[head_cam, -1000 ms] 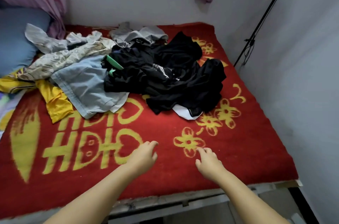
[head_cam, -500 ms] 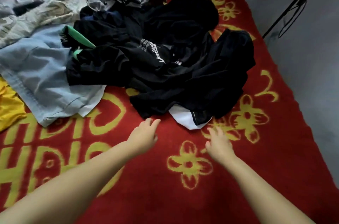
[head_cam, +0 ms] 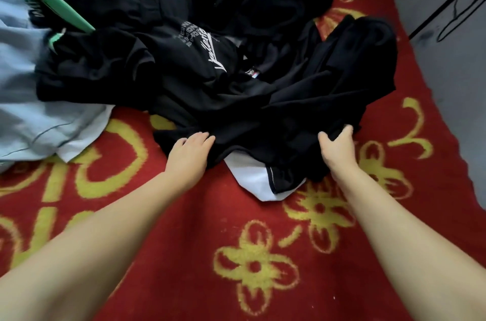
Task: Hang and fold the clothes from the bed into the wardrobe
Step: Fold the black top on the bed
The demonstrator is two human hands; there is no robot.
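Red blanket [head_cam: 184, 255] with yellow flowers covers the bed. On it lies a pile of black clothes [head_cam: 210, 70], with a light blue shirt [head_cam: 31, 110] to the left. Both hands reach the near edge of the pile. The left hand [head_cam: 188, 155] rests flat on the black cloth, fingers straight. The right hand [head_cam: 338, 147] curls its fingers around a fold of it. That cloth stretches sideways between the hands, just ahead of them, both about equally near.
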